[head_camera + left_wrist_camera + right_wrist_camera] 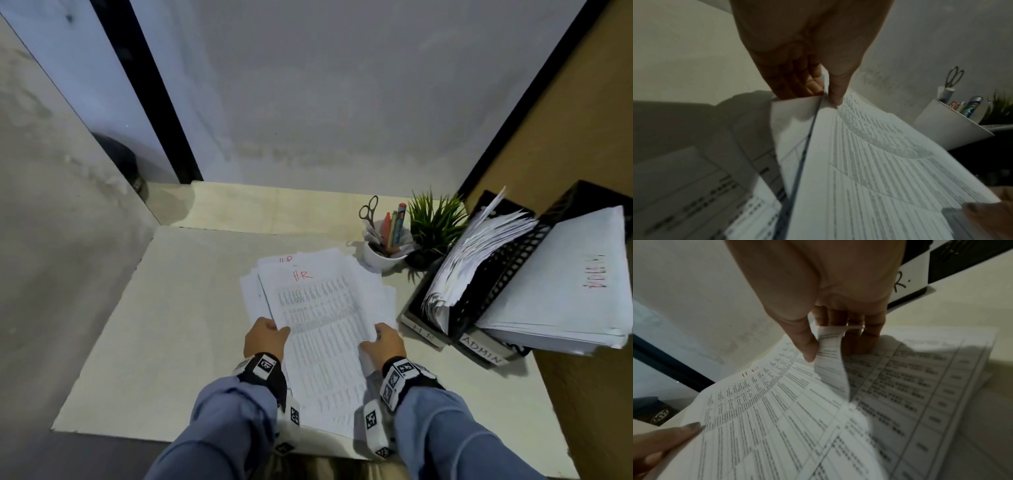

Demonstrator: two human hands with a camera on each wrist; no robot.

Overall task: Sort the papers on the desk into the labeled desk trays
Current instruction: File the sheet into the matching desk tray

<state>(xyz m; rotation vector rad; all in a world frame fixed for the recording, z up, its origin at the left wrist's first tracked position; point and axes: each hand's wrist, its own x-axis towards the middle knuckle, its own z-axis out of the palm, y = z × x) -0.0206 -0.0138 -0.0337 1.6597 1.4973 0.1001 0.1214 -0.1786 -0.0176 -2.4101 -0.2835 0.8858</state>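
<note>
A printed sheet marked "HR" in red (318, 318) is lifted over a loose pile of papers (380, 291) on the desk. My left hand (265, 337) pinches its left edge between thumb and fingers (813, 84). My right hand (383, 342) pinches the curled right edge (830, 344) of the sheet. Two black trays stand at the right: the one labelled HR (423, 330) holds a fanned stack of sheets, the one labelled ADMIN (483, 349) has a thick stack (561, 291) lying on it.
A white cup (383, 255) with scissors and pens stands behind the pile, beside a small green plant (435, 222). The grey wall rises behind the desk (171, 325). A brown panel bounds the right side. A dark object (123, 161) sits at the far left.
</note>
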